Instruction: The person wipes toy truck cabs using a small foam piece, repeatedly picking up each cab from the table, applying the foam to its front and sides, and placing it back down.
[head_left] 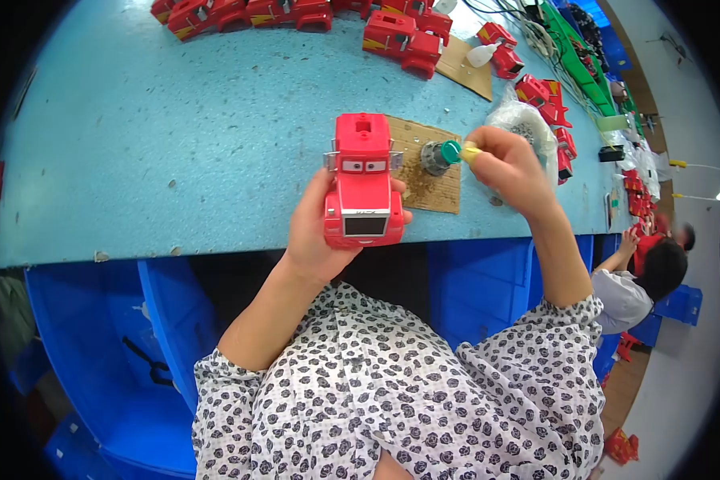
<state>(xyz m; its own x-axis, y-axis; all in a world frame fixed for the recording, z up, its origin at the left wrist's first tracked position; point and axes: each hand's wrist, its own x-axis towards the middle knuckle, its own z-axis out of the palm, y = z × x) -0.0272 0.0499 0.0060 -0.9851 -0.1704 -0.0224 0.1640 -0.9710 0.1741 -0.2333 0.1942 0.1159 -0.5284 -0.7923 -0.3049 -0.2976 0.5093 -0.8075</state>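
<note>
A red toy truck (pixel 363 188) with eyes on its windshield and a dark grille lies in my left hand (pixel 316 220), whose fingers wrap round it from below. My right hand (pixel 508 164) is raised to the right, with thumb and fingers pinched on a small yellow piece (pixel 470 153). Just left of that piece is the green top (pixel 451 152) of a small grey container (pixel 434 158). The container is on a stained cardboard sheet (pixel 420 192). Whether the yellow piece touches the green top is hard to tell.
More red truck bodies (pixel 404 40) line the far side of the blue-green table (pixel 176 144). A plastic-lined bowl (pixel 528 120) of small parts sits beyond my right hand. Blue bins (pixel 112 352) are under the near edge. A co-worker (pixel 644 280) is at far right.
</note>
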